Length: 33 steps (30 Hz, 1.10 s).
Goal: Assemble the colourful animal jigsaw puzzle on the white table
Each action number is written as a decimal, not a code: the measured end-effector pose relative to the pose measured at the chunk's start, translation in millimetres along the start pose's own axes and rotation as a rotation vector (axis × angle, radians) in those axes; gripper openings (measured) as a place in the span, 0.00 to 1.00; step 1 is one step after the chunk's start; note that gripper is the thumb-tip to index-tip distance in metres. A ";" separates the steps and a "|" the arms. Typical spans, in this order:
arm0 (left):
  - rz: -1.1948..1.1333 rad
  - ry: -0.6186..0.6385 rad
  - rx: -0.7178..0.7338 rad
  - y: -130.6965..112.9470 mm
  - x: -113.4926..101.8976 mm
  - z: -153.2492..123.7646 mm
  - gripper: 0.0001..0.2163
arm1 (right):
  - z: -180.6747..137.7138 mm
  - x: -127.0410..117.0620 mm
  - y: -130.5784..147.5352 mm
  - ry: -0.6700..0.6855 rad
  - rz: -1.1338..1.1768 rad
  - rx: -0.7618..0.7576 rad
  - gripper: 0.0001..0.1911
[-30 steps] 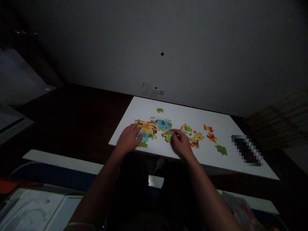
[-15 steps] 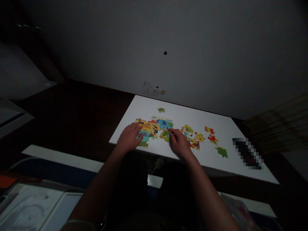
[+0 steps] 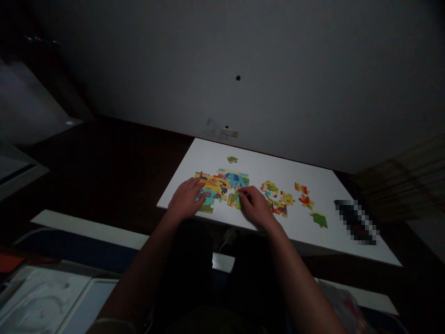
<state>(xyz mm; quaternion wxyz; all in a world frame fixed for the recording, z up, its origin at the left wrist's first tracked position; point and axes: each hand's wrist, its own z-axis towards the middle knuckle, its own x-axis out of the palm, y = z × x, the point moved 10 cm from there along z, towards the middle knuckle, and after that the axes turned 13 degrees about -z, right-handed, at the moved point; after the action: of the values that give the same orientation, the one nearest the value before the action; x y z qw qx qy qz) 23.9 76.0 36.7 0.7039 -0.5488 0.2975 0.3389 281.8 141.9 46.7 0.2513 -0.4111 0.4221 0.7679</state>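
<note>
Right hand touching green puzzle piece; clear bag, reddish contents blurred.

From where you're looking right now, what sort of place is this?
Probably a dim indoor room, perhaps in a home, though I can't be sure. A white table with colorful puzzle pieces stands by a plain wall with what looks like a socket panel.

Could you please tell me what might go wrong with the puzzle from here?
The right hand touches a green-and-yellow puzzle piece near the joined section; a hard push might shift its neighbours. That section, partly under the left hand, lies close to the front edge of the white table, so a nudge could push part over.
</note>
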 end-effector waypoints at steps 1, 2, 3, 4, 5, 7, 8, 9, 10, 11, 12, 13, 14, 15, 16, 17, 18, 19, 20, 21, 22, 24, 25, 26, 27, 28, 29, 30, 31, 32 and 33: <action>0.001 0.000 0.003 -0.5 -0.2 0.1 0.22 | -0.9 0.8 -1.1 0.014 -0.001 0.012 0.16; 0.002 0.000 0.006 -1.0 -0.4 0.2 0.22 | -1.8 1.4 -2.4 0.027 0.000 0.026 0.16; 0.005 0.000 0.009 -1.5 -0.5 0.3 0.22 | -2.4 1.5 -3.4 0.037 0.001 0.038 0.17; 0.009 0.000 0.009 -1.7 -0.6 0.4 0.22 | -2.8 1.2 -4.1 0.044 0.001 0.046 0.17; 0.013 0.001 0.008 -1.8 -0.6 0.4 0.22 | -2.9 0.7 -4.2 0.051 -0.002 0.047 0.18; 0.022 0.006 0.001 -1.5 -0.4 0.3 0.23 | -2.8 0.4 -2.9 0.072 -0.016 0.030 0.18; 0.025 0.009 -0.004 -1.2 -0.3 0.1 0.23 | -2.8 0.7 -1.7 0.086 -0.023 0.016 0.19; 0.027 0.010 -0.008 -0.9 -0.2 0.0 0.23 | -2.9 0.9 -0.2 0.100 -0.028 0.000 0.20; 0.026 0.010 -0.010 -0.7 -0.3 -0.1 0.23 | -3.3 1.2 1.8 0.112 -0.030 -0.018 0.23; 0.024 0.008 -0.010 -0.4 -0.4 -0.2 0.23 | -4.1 1.5 4.7 0.124 -0.027 -0.043 0.25; 0.020 0.005 -0.008 -0.1 -0.5 -0.2 0.23 | -5.3 2.2 8.2 0.138 -0.021 -0.070 0.29; 0.017 0.001 -0.006 0.2 -0.5 -0.2 0.23 | -7.1 3.6 12.0 0.158 -0.013 -0.098 0.32; 0.015 -0.003 -0.002 0.7 -0.5 -0.2 0.22 | -9.4 5.8 15.8 0.183 -0.005 -0.127 0.35; 0.014 -0.005 0.003 1.1 -0.1 -0.1 0.22 | -12.4 8.5 19.3 0.212 0.002 -0.153 0.39; 0.015 -0.005 0.006 1.5 0.4 0.0 0.22 | -15.6 11.3 21.7 0.238 0.007 -0.174 0.41; 0.018 -0.003 0.009 2.0 1.1 0.1 0.22 | -19.0 13.7 22.9 0.257 0.013 -0.189 0.43; 0.023 0.000 0.011 2.3 1.8 0.3 0.23 | -22.3 15.3 22.6 0.266 0.019 -0.197 0.44; 0.029 0.002 0.012 2.4 2.3 0.5 0.23 | -25.5 15.9 21.1 0.263 0.027 -0.200 0.43; 0.036 0.003 0.014 2.3 2.5 0.7 0.22 | -28.6 15.8 18.4 0.252 0.036 -0.199 0.42; 0.043 0.004 0.016 1.8 2.6 0.9 0.22 | -31.7 15.2 15.0 0.237 0.045 -0.195 0.40; 0.050 0.004 0.017 1.3 2.4 1.0 0.22 | -34.8 14.4 11.2 0.221 0.053 -0.189 0.38; 0.059 0.007 0.017 0.3 2.1 1.1 0.22 | -41.1 12.3 3.2 0.191 0.061 -0.173 0.38; 0.062 0.010 0.017 -0.1 2.1 1.1 0.22 | -43.9 11.1 -0.6 0.181 0.063 -0.161 0.39; 0.065 0.011 0.016 -0.3 2.1 1.1 0.22 | -46.5 10.1 -4.0 0.173 0.065 -0.148 0.40; 0.065 0.011 0.016 -0.3 2.1 1.1 0.22 | -48.8 9.0 -6.7 0.169 0.067 -0.136 0.42; 0.065 0.011 0.018 -0.2 2.2 1.2 0.22 | -50.5 8.2 -8.6 0.167 0.070 -0.128 0.43; 0.065 0.009 0.019 0.2 2.3 1.3 0.22 | -51.8 7.4 -9.9 0.166 0.075 -0.122 0.45; 0.065 0.007 0.019 0.9 2.4 1.5 0.22 | -52.6 6.7 -10.8 0.163 0.078 -0.116 0.45; 0.066 0.005 0.018 1.8 2.6 1.7 0.23 | -52.8 6.1 -11.6 0.159 0.080 -0.110 0.44; 0.068 0.005 0.017 2.7 2.9 2.0 0.23 | -52.7 5.7 -12.2 0.151 0.082 -0.104 0.43; 0.070 0.006 0.018 3.2 3.1 2.2 0.23 | -52.3 5.2 -12.8 0.140 0.082 -0.098 0.41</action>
<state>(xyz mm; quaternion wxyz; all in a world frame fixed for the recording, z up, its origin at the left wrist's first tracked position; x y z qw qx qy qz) 23.2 79.2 32.8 0.6954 -0.5328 0.3217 0.3592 310.4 104.1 20.7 0.1691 -0.4579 0.4173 0.7666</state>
